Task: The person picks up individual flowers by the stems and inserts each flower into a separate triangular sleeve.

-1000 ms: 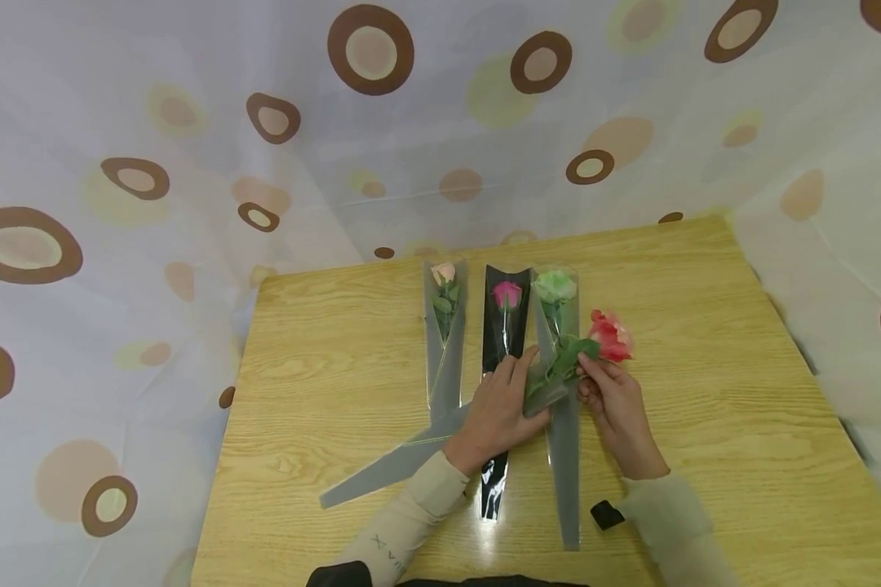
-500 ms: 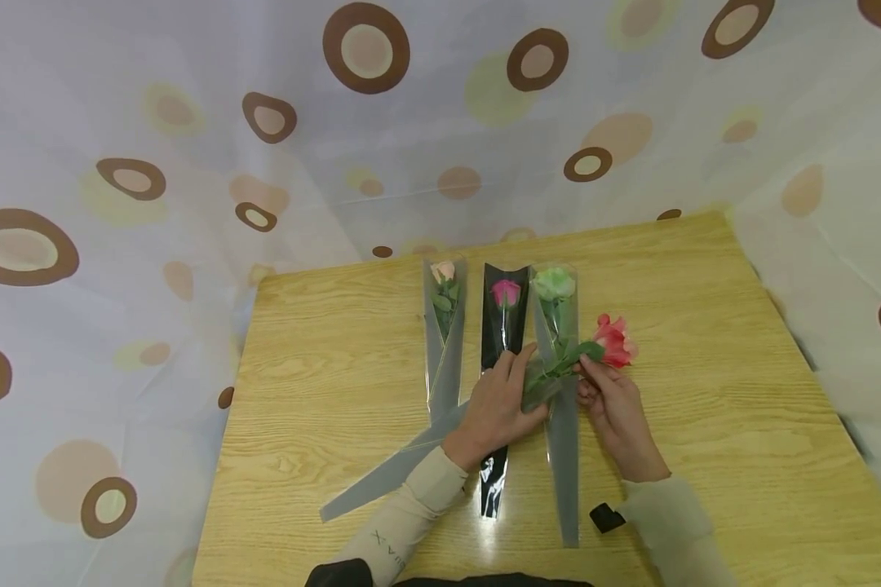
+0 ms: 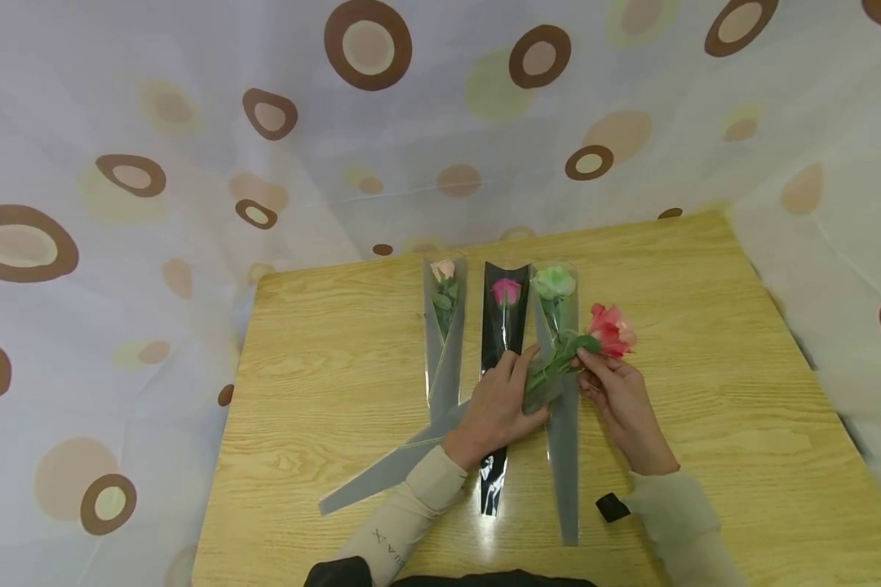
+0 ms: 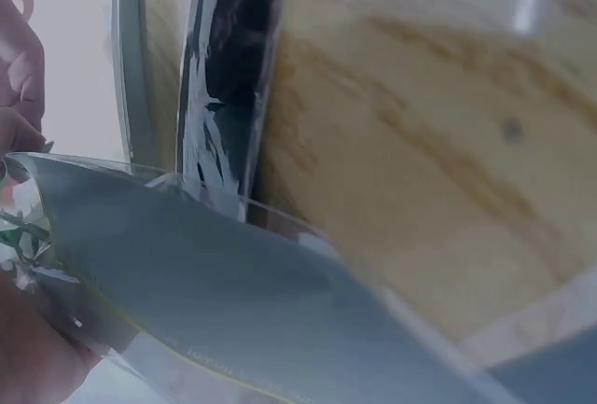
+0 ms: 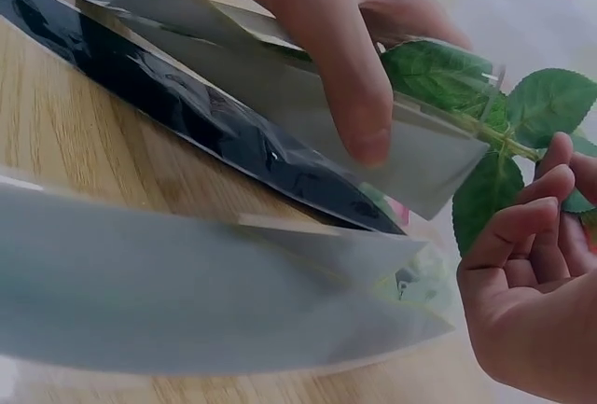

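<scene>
My left hand (image 3: 498, 408) grips a grey-and-clear flower sleeve (image 3: 389, 477) by its open end, with the thumb across it in the right wrist view. The sleeve slants over the black one, its narrow end at the lower left. My right hand (image 3: 620, 412) pinches the leafy stem of a pink-red artificial flower (image 3: 611, 330) just below the bloom. Green leaves (image 5: 550, 105) stand outside the sleeve's mouth, while the lower stem runs into it. In the left wrist view the sleeve's grey panel (image 4: 205, 264) fills the foreground.
Wrapped flowers lie side by side on the wooden table (image 3: 323, 342): a peach rose (image 3: 444, 271), a magenta rose (image 3: 506, 292) in a black sleeve (image 3: 493, 326), and a green flower (image 3: 554, 282). A small black object (image 3: 613, 508) sits by the right cuff. Dotted cloth (image 3: 455, 106) surrounds the table.
The pink-red bloom dipped slightly to the right, then rose back up and left with the right hand. My left hand and the sleeve stay nearly still.
</scene>
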A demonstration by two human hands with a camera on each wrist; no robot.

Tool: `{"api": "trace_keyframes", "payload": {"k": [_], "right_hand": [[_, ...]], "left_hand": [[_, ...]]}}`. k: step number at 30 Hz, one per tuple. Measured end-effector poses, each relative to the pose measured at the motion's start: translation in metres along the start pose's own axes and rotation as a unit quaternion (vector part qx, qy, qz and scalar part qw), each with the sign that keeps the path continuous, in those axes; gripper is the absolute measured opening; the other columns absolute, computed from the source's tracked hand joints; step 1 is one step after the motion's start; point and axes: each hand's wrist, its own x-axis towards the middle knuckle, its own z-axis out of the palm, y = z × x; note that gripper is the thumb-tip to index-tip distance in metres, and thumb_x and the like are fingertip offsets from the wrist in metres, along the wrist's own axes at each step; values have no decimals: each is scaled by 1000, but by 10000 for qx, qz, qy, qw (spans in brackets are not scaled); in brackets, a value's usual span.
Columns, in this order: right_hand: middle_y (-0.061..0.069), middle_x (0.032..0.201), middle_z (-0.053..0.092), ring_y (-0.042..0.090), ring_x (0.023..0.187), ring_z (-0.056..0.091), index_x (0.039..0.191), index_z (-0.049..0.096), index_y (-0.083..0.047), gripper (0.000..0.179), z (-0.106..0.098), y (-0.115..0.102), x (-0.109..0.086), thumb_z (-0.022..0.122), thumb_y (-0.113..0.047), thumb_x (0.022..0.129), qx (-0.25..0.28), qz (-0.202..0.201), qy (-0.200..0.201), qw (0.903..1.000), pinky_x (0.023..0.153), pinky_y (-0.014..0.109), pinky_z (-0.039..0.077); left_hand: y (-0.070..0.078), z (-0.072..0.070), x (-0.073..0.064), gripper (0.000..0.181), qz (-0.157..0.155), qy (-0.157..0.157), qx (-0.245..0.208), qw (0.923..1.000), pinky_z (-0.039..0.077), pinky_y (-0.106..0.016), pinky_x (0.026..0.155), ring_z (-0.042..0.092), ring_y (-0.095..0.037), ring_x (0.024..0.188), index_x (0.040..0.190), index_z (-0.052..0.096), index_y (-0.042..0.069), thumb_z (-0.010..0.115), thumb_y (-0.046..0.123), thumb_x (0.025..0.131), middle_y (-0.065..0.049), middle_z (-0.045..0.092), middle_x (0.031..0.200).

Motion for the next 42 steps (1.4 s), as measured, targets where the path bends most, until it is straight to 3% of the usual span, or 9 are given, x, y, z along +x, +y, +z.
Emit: {"api": "trace_keyframes", "payload": {"k": [7, 13, 21, 28, 42], "right_hand": [[-12, 78, 76, 3, 60, 55, 84, 82, -20, 26, 8, 4, 5, 67, -21, 105, -208, 221, 313, 9991, 57, 16, 45], [-13, 70, 74, 2, 55, 52, 81, 80, -21, 25, 13, 5, 7, 70, -20, 103, -423, 156, 657, 9968, 55, 17, 42], [-12, 61, 63, 5, 55, 43, 72, 73, -22, 27, 15, 8, 8, 75, -20, 99, -931, 338, 1046, 9896, 58, 20, 41], [-13, 59, 57, 4, 56, 43, 72, 71, -24, 28, 15, 15, 6, 76, -19, 99, -1153, 438, 1166, 9855, 58, 19, 39], [-13, 63, 59, 5, 60, 48, 75, 70, -24, 24, 15, 23, 3, 80, -28, 96, -1422, 541, 1261, 9803, 63, 22, 41]], "left_hand": [[0, 0, 1, 91, -46, 53, -140, 9999, 42, -26, 60, 44, -11, 69, 160, 37, 10, 81, 40, 86, -5, 54, 107], [0, 2, 1, 92, -55, 22, -124, 9999, 42, -27, 60, 43, -11, 69, 161, 35, 10, 81, 39, 86, -5, 53, 108], [1, 2, 1, 92, -108, 13, -70, 9999, 37, -23, 58, 39, -10, 67, 160, 35, 10, 81, 40, 86, -5, 53, 108], [1, 3, -1, 91, -214, 28, -138, 9997, 32, -21, 56, 38, -9, 67, 161, 35, 12, 80, 39, 86, -4, 52, 106], [-1, 2, 0, 90, -105, 255, -168, 9995, 32, -20, 55, 34, -6, 64, 158, 40, 10, 83, 40, 84, -5, 52, 102]]}}
